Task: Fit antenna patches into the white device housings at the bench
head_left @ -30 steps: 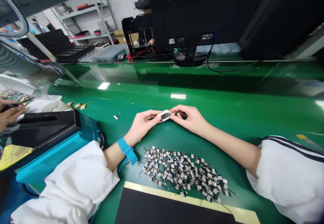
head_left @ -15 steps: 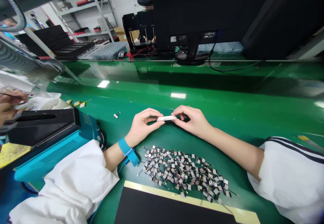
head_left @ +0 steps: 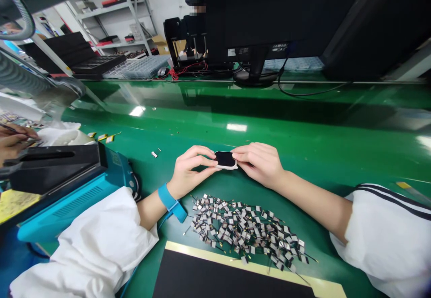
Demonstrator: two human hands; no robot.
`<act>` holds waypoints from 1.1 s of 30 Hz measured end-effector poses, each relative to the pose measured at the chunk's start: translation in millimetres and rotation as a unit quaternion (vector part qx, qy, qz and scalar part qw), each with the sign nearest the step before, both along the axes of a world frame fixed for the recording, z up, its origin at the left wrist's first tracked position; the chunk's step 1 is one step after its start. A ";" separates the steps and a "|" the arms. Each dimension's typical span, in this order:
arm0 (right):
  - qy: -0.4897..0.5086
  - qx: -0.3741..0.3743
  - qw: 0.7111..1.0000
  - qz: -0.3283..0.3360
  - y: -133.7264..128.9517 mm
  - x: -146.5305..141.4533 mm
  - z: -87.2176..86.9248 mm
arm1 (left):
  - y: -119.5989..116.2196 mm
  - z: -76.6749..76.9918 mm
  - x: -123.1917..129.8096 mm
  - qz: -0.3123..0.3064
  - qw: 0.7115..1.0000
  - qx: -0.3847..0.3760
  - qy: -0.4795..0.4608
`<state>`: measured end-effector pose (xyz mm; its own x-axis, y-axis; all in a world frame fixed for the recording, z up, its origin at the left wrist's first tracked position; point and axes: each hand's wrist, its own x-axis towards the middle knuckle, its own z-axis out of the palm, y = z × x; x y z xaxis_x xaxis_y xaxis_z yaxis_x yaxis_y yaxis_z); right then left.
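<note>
Between my two hands is a small white-edged device (head_left: 225,158) with rounded corners, its glossy black face tilted up; it looks like a smartwatch body. The fingers and thumb of my left hand (head_left: 195,165) pinch its left end. At its right end, the fingers of my right hand (head_left: 261,162) grip the edge. A blue wrist strap (head_left: 171,203) with a cord circles my left wrist. Below the device, a heap of small silver-and-black parts with short leads (head_left: 249,230) lies spread on the green mat (head_left: 319,163).
A black sheet with a pale yellow border (head_left: 229,275) lies at the front. To the left stands a teal machine (head_left: 74,199) with a black top, beside another person's hand (head_left: 15,137). Small yellow-edged pieces (head_left: 103,137) lie beyond it. A monitor (head_left: 256,64) stands at the back.
The device has turned from edge-on, showing its white side, to showing its black face. My right-hand fingers have closed in more around its right end.
</note>
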<state>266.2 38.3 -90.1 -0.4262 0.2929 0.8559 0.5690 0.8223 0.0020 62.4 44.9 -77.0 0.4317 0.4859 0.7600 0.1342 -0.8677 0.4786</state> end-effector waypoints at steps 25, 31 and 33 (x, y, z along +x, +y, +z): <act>-0.046 0.041 0.997 -0.047 -2.8 1.4 5.9 | -1.1 3.5 -1.7 0.054 0.997 0.013 0.062; 0.003 -0.157 0.979 -0.130 3.1 2.5 -4.4 | 23.2 2.1 14.9 0.103 0.951 -0.289 0.041; 0.048 -0.200 0.970 -0.132 3.4 4.8 -2.7 | 48.1 -0.5 20.3 0.150 0.933 -0.325 0.046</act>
